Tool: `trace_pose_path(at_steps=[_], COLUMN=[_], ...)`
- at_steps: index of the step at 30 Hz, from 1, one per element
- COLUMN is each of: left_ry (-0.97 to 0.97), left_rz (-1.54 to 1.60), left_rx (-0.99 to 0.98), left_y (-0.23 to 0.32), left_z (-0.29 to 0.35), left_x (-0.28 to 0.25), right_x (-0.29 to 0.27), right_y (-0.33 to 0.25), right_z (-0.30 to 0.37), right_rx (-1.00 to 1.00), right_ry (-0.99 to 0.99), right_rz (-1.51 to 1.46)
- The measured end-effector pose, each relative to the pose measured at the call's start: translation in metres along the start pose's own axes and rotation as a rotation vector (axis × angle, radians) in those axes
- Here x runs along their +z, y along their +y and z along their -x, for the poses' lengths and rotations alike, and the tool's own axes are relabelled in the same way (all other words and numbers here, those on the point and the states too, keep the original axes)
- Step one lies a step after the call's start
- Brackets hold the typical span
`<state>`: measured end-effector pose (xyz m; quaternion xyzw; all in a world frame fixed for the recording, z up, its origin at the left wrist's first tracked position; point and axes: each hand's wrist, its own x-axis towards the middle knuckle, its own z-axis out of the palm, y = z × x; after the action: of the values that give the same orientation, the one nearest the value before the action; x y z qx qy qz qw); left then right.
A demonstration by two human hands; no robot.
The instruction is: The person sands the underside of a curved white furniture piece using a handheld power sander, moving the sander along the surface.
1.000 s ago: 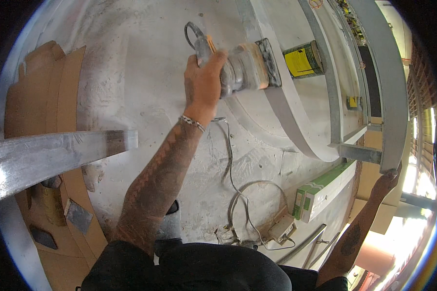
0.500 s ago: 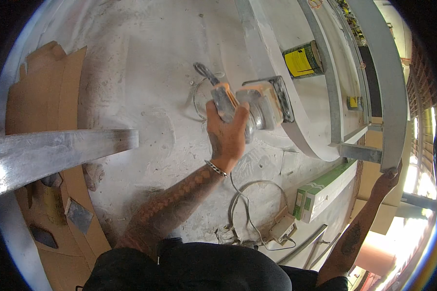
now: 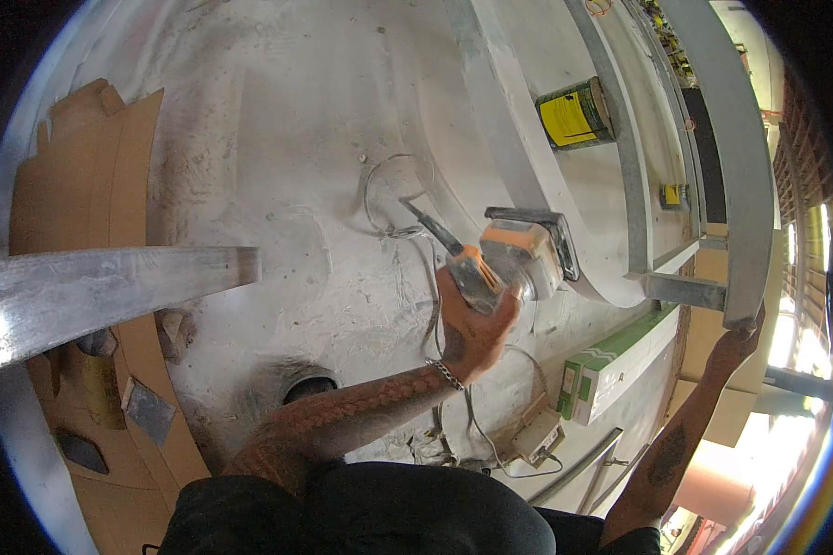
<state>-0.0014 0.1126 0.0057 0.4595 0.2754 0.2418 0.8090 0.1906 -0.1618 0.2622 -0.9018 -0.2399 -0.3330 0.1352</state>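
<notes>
My left hand is wrapped round the body of a dusty orange and grey electric sander. The sander is tilted on its side, its flat pad facing the curved face of a pale grey frame. Its pad is at that curved face; whether it touches all along cannot be made out. Far to the right, my right hand grips the near end of the frame's outer grey rail, its fingers partly hidden behind the rail.
A power cord runs to a socket box. Nearby lie a long green and white carton and metal strips. A yellow-labelled can sits within the frame. At left, a metal beam juts over cardboard.
My left hand and the sander have moved nearer to me and to the right, along the frame's curve. My right hand stays at the rail.
</notes>
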Motion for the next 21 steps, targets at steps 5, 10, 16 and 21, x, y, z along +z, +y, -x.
trace_pose_path(at_steps=[5,10,16,21], left_ry=[-0.118,-0.07,0.035,0.08], left_rz=[0.211,0.114,0.069,0.083], left_rx=[-0.075,-0.086,-0.009,0.108], left_y=[-0.009,0.0,0.007,0.022], left_z=[0.015,0.008,-0.024,-0.061], left_x=[0.008,0.003,-0.012,-0.029], right_x=[0.002,0.003,-0.003,-0.003], right_y=[0.01,0.012,0.02,0.019], right_z=[-0.001,-0.001,-0.002,0.002], right_rx=[0.034,-0.006,0.026,0.034], right_ry=[0.008,0.002,-0.022,0.012], right_rz=[-0.062,-0.078,-0.204,-0.109])
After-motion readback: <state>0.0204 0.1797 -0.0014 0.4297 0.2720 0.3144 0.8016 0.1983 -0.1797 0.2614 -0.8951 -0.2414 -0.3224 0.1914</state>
